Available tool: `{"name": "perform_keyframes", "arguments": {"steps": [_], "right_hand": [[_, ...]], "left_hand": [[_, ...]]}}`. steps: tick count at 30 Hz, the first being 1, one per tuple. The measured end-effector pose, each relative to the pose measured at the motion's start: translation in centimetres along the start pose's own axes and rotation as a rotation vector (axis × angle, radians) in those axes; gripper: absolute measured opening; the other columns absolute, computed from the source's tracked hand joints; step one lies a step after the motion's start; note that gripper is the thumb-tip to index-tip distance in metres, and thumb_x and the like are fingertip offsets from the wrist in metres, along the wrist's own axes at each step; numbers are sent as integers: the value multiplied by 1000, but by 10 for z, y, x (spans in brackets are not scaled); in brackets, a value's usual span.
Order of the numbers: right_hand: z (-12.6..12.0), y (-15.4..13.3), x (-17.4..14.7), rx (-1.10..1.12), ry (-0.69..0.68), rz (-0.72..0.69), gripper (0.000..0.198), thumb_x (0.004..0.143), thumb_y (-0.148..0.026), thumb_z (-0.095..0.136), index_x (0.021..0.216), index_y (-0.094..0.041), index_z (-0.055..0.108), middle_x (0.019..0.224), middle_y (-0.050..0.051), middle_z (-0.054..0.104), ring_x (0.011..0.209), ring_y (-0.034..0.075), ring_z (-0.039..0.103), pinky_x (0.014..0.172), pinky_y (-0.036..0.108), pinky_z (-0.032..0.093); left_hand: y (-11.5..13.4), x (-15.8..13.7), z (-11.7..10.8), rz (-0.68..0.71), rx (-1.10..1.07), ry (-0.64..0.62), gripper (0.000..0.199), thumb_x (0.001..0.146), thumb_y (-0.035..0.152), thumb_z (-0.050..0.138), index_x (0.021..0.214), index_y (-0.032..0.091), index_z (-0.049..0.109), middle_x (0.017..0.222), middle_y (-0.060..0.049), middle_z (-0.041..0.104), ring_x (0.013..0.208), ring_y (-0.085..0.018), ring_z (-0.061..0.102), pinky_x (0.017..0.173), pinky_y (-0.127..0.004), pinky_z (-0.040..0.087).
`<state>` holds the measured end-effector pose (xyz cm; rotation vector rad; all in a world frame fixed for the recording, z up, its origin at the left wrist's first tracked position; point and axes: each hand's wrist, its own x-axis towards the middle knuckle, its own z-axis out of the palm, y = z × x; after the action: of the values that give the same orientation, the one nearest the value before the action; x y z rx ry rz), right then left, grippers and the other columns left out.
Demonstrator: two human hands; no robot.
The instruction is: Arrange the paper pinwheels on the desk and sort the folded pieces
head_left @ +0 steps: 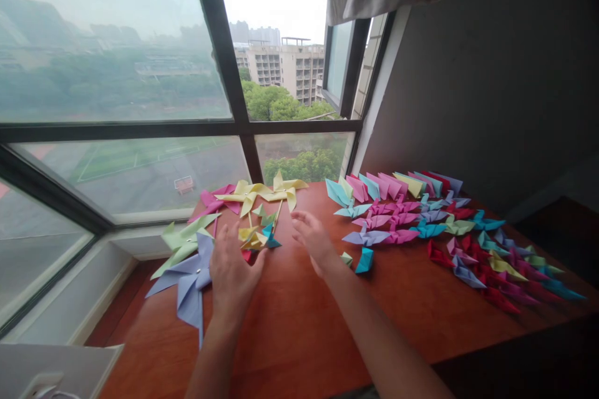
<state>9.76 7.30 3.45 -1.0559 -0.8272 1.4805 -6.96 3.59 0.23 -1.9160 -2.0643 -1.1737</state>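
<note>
My left hand [234, 271] is raised over the wooden table with fingers spread and thumb out, beside a lavender paper pinwheel [191, 277] whose edge it partly covers. My right hand [314, 242] hovers to the right, fingers apart and slightly curved. Neither hand shows anything in its grasp. Between them, small folded papers lie in a loose group: a yellow one [255, 239], a teal one [271, 235] and a green one [266, 218]. A red piece is mostly hidden behind my left thumb. Near my right wrist sit a teal folded paper [364, 260] and a small pale green one [346, 259].
More pinwheels lie along the window side: light green [187, 240], magenta [219, 199] and yellow [287, 190]. Rows of folded paper cranes [402, 218] fill the table's right side, with upright folded papers [393, 184] behind. Windows [299, 156] border the table [290, 336].
</note>
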Motion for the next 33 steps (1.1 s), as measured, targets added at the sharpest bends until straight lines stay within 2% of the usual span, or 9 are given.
{"name": "perform_keyframes", "arguments": {"steps": [5,10,16,18,21,23,26,30,33], "right_hand": [[-59,-10,-33,-181,91,-179,34,72,-38,70,100,-20,67,111,7,67,105,22,60,86,33,50],[-130,-17,-70,-299,250,-219,35,71,-39,76,100,-20,70,110,8,70,104,26,63,90,37,50],[-195,2,-89,-475,400,-210,37,69,-39,76,100,-20,72,108,10,70,101,27,64,88,39,50],[-202,8,-87,-529,433,-232,36,70,-39,74,100,-20,72,107,9,70,97,26,64,85,38,51],[-197,12,-80,-590,413,-270,37,70,-38,72,103,-21,73,109,8,69,91,24,64,76,35,53],[-188,13,-77,-609,372,-296,37,68,-37,72,102,-23,74,110,8,69,86,22,64,69,32,53],[-174,13,-73,-656,329,-323,37,67,-36,72,102,-25,75,111,7,68,76,20,61,62,31,52],[-160,17,-70,-784,338,-337,38,69,-35,71,107,-30,74,107,5,68,64,16,56,69,34,51],[-154,21,-70,-817,336,-325,38,70,-34,69,107,-30,73,105,4,68,67,18,58,74,34,50]], "left_hand": [[20,-25,2,97,26,-66,60,81,29,66,136,21,43,144,-18,44,135,-38,40,107,-57,36],[50,-44,3,146,-60,-113,50,86,23,61,133,22,47,147,-16,41,137,-36,38,110,-56,34],[89,-77,10,229,-320,-434,59,87,26,60,143,25,39,151,-14,38,139,-30,38,110,-50,39],[103,-89,14,263,-369,-535,76,78,30,72,145,27,37,155,-14,33,140,-33,36,109,-52,40],[119,-103,25,343,-347,-615,105,53,34,90,145,28,40,159,-15,26,143,-43,27,109,-62,34],[125,-106,33,363,-310,-624,111,46,33,92,145,28,41,159,-16,24,143,-47,23,109,-67,30],[128,-105,44,362,-280,-620,108,48,30,91,145,27,42,159,-17,24,143,-48,21,108,-69,29],[127,-102,50,357,-296,-578,89,60,19,81,142,24,45,159,-19,24,143,-45,24,108,-66,31],[123,-103,51,343,-327,-537,70,68,11,68,135,22,51,159,-18,24,143,-40,28,109,-63,33]]}}
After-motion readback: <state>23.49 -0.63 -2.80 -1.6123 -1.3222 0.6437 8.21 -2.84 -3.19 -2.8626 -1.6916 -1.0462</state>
